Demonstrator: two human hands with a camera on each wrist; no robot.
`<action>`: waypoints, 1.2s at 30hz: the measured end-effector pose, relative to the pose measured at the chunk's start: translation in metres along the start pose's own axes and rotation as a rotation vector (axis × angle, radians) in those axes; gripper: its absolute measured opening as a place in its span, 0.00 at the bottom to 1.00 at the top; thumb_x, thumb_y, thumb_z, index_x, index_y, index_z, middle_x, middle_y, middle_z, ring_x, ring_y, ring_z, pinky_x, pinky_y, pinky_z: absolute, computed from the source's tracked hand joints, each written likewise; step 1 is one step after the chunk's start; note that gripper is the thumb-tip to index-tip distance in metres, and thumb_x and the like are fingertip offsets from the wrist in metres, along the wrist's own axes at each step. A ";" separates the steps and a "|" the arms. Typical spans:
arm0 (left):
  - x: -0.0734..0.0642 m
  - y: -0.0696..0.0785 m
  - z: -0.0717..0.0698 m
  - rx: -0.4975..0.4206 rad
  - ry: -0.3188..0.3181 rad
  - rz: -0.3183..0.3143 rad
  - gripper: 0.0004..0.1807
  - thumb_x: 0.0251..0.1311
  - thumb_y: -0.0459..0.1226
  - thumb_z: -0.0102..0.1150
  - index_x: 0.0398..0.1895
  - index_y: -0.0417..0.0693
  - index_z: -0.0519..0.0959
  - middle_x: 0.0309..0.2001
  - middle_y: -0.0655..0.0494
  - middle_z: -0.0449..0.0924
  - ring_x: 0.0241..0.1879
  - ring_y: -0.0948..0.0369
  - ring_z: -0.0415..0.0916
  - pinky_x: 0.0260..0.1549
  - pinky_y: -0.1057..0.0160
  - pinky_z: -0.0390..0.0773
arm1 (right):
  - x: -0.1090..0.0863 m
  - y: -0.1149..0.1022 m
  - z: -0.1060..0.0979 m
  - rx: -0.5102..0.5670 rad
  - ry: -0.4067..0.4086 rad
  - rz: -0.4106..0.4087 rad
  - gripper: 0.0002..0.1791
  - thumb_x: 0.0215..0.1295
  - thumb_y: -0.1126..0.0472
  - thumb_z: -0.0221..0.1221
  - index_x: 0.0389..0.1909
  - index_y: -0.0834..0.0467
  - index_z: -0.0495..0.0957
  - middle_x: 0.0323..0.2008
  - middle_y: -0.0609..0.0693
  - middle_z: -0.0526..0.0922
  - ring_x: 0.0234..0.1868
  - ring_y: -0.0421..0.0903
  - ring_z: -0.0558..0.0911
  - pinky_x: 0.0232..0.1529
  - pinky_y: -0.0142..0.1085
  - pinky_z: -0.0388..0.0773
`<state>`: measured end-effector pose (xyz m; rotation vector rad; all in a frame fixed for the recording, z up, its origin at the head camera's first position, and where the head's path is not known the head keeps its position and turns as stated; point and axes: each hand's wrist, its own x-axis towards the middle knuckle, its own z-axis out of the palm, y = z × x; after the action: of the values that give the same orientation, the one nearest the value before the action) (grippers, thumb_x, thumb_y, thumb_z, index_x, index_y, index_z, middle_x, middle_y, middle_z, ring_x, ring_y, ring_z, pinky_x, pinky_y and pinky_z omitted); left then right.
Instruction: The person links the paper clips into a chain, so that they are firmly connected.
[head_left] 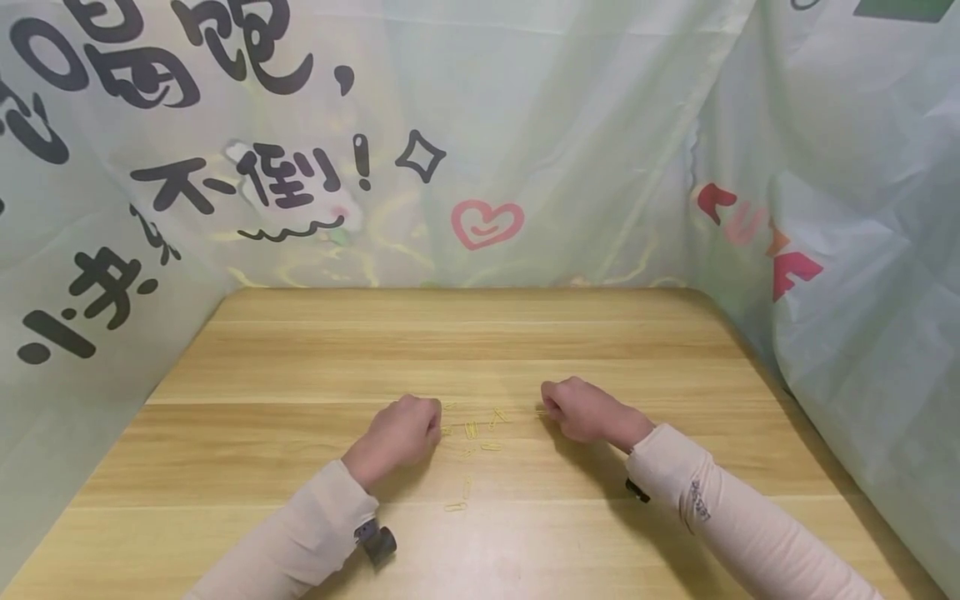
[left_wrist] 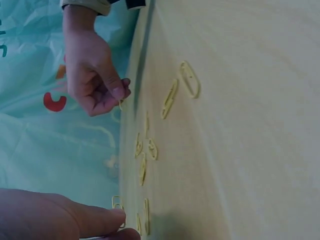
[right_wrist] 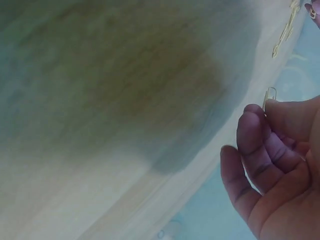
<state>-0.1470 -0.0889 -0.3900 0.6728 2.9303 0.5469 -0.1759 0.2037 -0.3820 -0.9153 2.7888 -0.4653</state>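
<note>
The left hand (head_left: 403, 432) pinches a yellow paper clip (left_wrist: 117, 201) between its thumb and a finger, with the looped wire sticking out past the thumb tip. The right hand (head_left: 585, 411) likewise grips a second paper clip (right_wrist: 272, 93) between thumb and fingertip, one end of it jutting clear; its remaining fingers bend loosely beside the pinch. The two hands stand well apart, backs showing in the head view, both over the middle part of the wooden tabletop (head_left: 337, 342).

Between them lies a loose scatter of yellow clips. A cluster (head_left: 471, 429) sits close to the left hand, with a crossed group (head_left: 498, 417) just to its right and a single flat clip (head_left: 491, 447) a little nearer the person. Two more lie well toward the person — a lower clip (head_left: 455, 507) set crosswise and a faint upright one (head_left: 467, 487) close by it. Some clips by the left hand are too small to tell apart.

Both arms wear pale sleeves (head_left: 288, 533), with a dark device (head_left: 377, 543) at the left wrist. Behind the tabletop hangs a pale green cloth (head_left: 585, 150) bearing dark lettering (head_left: 281, 177) and a pink heart (head_left: 487, 224).
</note>
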 end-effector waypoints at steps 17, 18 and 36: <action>0.003 0.001 -0.012 -0.167 0.054 -0.023 0.02 0.62 0.30 0.59 0.36 0.43 0.80 0.32 0.54 0.82 0.31 0.60 0.77 0.32 0.61 0.78 | 0.000 -0.001 -0.008 0.034 0.074 -0.078 0.14 0.60 0.77 0.48 0.43 0.65 0.78 0.16 0.40 0.64 0.19 0.36 0.60 0.27 0.32 0.68; 0.003 0.001 -0.013 -0.176 0.057 -0.025 0.04 0.62 0.29 0.58 0.38 0.42 0.80 0.32 0.53 0.82 0.31 0.60 0.78 0.33 0.61 0.78 | 0.000 -0.001 -0.009 0.034 0.080 -0.081 0.15 0.61 0.77 0.48 0.44 0.65 0.78 0.16 0.40 0.63 0.19 0.35 0.59 0.27 0.32 0.68; 0.001 0.008 -0.028 -0.392 0.100 0.037 0.07 0.63 0.32 0.59 0.42 0.42 0.81 0.32 0.59 0.81 0.29 0.65 0.77 0.31 0.64 0.78 | 0.003 -0.016 -0.016 0.092 0.202 -0.150 0.11 0.63 0.72 0.52 0.42 0.66 0.81 0.29 0.51 0.82 0.26 0.36 0.75 0.31 0.33 0.76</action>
<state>-0.1493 -0.0904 -0.3613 0.6640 2.7735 1.1481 -0.1733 0.1935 -0.3614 -1.1190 2.8580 -0.7406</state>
